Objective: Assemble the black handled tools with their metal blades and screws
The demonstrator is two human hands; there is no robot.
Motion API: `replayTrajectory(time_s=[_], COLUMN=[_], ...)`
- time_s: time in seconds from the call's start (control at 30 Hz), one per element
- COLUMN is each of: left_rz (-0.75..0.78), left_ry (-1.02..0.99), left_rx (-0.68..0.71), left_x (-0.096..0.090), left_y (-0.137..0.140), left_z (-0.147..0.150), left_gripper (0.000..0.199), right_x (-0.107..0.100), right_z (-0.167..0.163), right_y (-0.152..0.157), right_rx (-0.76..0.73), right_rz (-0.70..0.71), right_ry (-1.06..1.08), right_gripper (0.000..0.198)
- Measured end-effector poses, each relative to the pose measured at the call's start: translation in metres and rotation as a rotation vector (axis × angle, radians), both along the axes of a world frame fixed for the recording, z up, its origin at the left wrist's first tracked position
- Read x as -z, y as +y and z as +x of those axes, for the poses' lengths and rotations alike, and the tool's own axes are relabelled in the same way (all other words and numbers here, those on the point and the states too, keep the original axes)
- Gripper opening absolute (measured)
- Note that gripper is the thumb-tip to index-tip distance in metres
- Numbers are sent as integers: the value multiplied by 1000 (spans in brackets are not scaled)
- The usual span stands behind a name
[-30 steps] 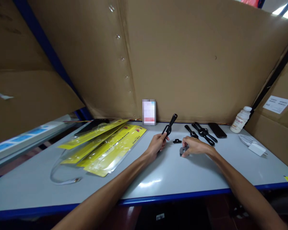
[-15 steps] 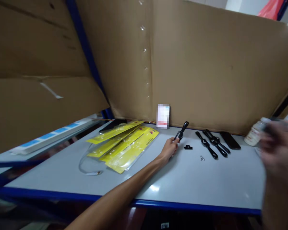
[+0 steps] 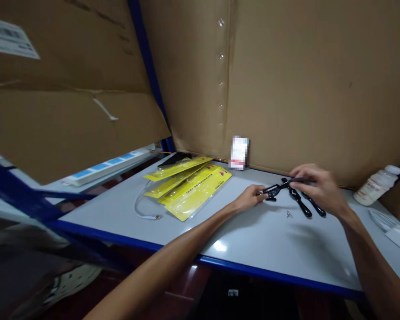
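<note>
Left grip (image 3: 251, 198) hides end of black tool (image 3: 272, 193); right grip (image 3: 323, 189) blurred.

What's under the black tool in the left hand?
Just below the black tool in the left hand, part of a small black piece shows against the tabletop. The rest of that piece, and anything directly behind the tool, is covered.

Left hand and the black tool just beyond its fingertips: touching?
Touching. The head view shows it: the left hand grips one end of the black tool, which sticks out past the fingertips.
</note>
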State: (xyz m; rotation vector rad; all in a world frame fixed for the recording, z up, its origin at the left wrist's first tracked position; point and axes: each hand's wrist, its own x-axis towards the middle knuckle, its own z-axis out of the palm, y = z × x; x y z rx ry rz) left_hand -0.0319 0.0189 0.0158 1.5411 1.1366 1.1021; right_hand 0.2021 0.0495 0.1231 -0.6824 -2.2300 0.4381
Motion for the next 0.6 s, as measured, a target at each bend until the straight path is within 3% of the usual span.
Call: replayTrajectory(time_s=[0.1,0.23,0.33,0.47,0.6], left_rz=[9,-115,-212,-97,-178], left_ry=[51,-65,-336,-740,-592], left_rx=[113,146,36,-129,-81], left_x=[-1,-3,-8,-10,4], left_y=[0,0,0,-2,-1], left_z=[-5,-10,-12,-4,19], left_gripper=[25,26,35,42,58], right_x=[18,40,50,75,107], right_z=[-12,-8,-5,-27,-63], right_y=[25,47,43,29,9], right_rx=[-143,-185,-151,38,116], right_rz=[-207,-490,-596,-685,-537], right_ry=[-307,-407,-254,111,318], right_gripper=[25,26,29,33,29])
